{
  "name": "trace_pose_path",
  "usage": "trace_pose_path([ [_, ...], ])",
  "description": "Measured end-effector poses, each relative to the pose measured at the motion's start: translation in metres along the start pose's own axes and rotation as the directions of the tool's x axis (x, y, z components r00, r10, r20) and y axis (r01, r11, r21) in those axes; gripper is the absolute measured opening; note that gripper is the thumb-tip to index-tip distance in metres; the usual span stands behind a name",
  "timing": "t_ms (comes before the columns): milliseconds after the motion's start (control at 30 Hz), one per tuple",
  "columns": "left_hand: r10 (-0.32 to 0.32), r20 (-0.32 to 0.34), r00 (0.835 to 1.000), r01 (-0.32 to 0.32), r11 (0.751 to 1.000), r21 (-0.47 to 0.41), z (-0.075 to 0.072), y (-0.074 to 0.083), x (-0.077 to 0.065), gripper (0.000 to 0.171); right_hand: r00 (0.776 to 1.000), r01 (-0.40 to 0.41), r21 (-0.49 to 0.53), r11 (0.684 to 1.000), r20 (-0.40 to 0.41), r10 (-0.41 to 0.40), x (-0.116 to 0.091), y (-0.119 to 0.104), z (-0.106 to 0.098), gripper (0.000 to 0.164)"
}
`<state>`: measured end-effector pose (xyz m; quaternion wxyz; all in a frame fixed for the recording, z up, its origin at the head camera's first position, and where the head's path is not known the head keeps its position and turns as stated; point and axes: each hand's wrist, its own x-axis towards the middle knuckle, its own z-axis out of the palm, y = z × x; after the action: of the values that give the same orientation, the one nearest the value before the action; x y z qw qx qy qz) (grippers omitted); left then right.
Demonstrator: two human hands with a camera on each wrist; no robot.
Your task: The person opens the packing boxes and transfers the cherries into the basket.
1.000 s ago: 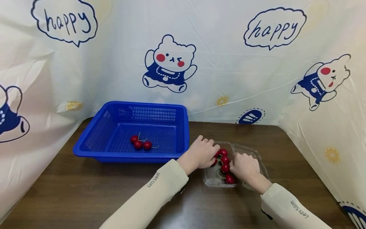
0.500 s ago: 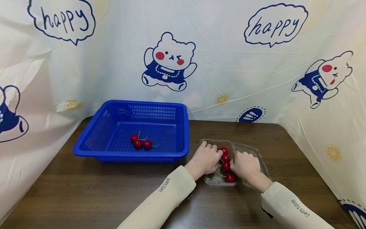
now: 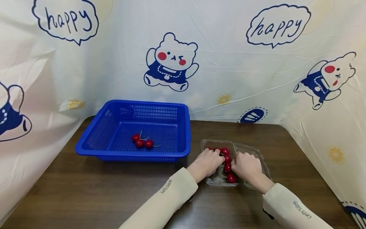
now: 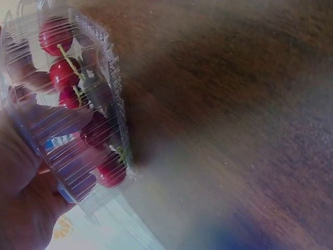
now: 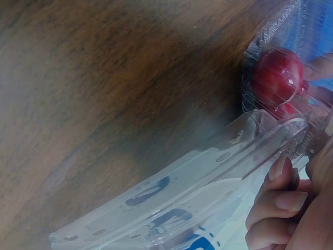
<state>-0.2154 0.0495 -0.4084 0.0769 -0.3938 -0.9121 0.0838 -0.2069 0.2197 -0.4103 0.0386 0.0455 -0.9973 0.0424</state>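
Observation:
A clear plastic clamshell container [image 3: 215,180] stands on the table with its lid [image 3: 264,165] folded out to the right. Several red cherries [image 3: 231,178] with green stems lie inside it. My left hand [image 3: 206,162] reaches over the container's left wall, its bent fingers among the cherries; whether they pinch one is hidden. Through the plastic in the left wrist view, those fingers [image 4: 57,121] lie close against a cherry [image 4: 94,129]. With curled fingers, my right hand [image 3: 247,167] grips the container at the edge between tray and lid, as the right wrist view also shows.
A blue slotted plastic basket [image 3: 85,149] stands left of the container, with 3 stemmed cherries [image 3: 139,143] on its floor. The brown wooden table [image 3: 94,194] ends at a printed cloth backdrop [image 3: 223,73] behind and at both sides.
My left hand has moved right and slightly toward me, deeper over the container, uncovering cherries at its far left. My right hand keeps its hold. The cherries in the basket have not moved.

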Motion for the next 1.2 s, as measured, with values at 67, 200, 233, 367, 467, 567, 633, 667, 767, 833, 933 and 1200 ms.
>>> trace_pose_path([
  [67, 0.005, -0.002, 1.000, -0.005, 1.000, -0.002, 0.0003, -0.0002, 0.0006, 0.021, 1.000, 0.000, 0.001, 1.000, 0.002, 0.000, -0.0001, -0.0001, -0.0004, 0.023],
  [200, 0.005, 0.026, 1.000, -0.004, 0.999, -0.048, -0.0002, -0.0012, 0.0011, 0.023, 1.000, -0.004, 0.003, 1.000, 0.015, 0.004, -0.0004, -0.0008, -0.0009, 0.023],
  [233, 0.005, 0.034, 0.999, -0.002, 0.998, -0.062, -0.0004, -0.0014, 0.0011, 0.024, 1.000, -0.003, 0.003, 1.000, 0.015, 0.003, -0.0004, -0.0008, -0.0010, 0.024],
  [367, -0.003, 0.055, 0.998, 0.009, 0.994, -0.110, -0.0007, -0.0018, 0.0016, 0.024, 1.000, 0.000, 0.005, 1.000, 0.005, 0.000, -0.0012, -0.0008, -0.0013, 0.024],
  [467, -0.014, 0.075, 0.997, 0.023, 0.993, -0.119, -0.0003, -0.0016, 0.0026, 0.026, 1.000, 0.000, 0.007, 1.000, 0.002, 0.000, -0.0012, -0.0009, -0.0014, 0.024],
  [567, -0.030, 0.092, 0.995, 0.041, 0.991, -0.124, 0.0005, -0.0017, 0.0030, 0.028, 1.000, 0.000, 0.009, 1.000, 0.009, 0.000, -0.0009, -0.0012, -0.0012, 0.024],
  [633, -0.037, 0.095, 0.995, 0.048, 0.991, -0.123, 0.0013, -0.0017, 0.0033, 0.028, 1.000, -0.001, 0.008, 1.000, 0.011, 0.001, -0.0006, -0.0012, -0.0010, 0.024],
  [667, -0.040, 0.094, 0.995, 0.052, 0.991, -0.123, 0.0014, -0.0017, 0.0034, 0.028, 1.000, -0.001, 0.007, 1.000, 0.011, 0.001, -0.0005, -0.0011, -0.0009, 0.024],
  [767, -0.043, 0.094, 0.995, 0.054, 0.991, -0.118, 0.0020, -0.0015, 0.0039, 0.028, 1.000, 0.000, 0.003, 1.000, 0.012, 0.000, -0.0003, -0.0007, -0.0008, 0.024],
  [833, -0.042, 0.096, 0.995, 0.053, 0.992, -0.117, 0.0022, -0.0014, 0.0041, 0.028, 1.000, 0.001, 0.002, 1.000, 0.010, -0.001, -0.0003, -0.0004, -0.0008, 0.024],
  [933, -0.035, 0.100, 0.994, 0.047, 0.992, -0.118, 0.0020, -0.0015, 0.0039, 0.027, 1.000, 0.002, 0.003, 1.000, 0.010, -0.002, -0.0003, -0.0001, -0.0010, 0.024],
  [1200, -0.012, 0.103, 0.995, 0.027, 0.990, -0.138, 0.0019, -0.0025, 0.0032, 0.026, 1.000, 0.007, 0.006, 1.000, 0.002, -0.007, -0.0013, -0.0006, -0.0001, 0.025],
])
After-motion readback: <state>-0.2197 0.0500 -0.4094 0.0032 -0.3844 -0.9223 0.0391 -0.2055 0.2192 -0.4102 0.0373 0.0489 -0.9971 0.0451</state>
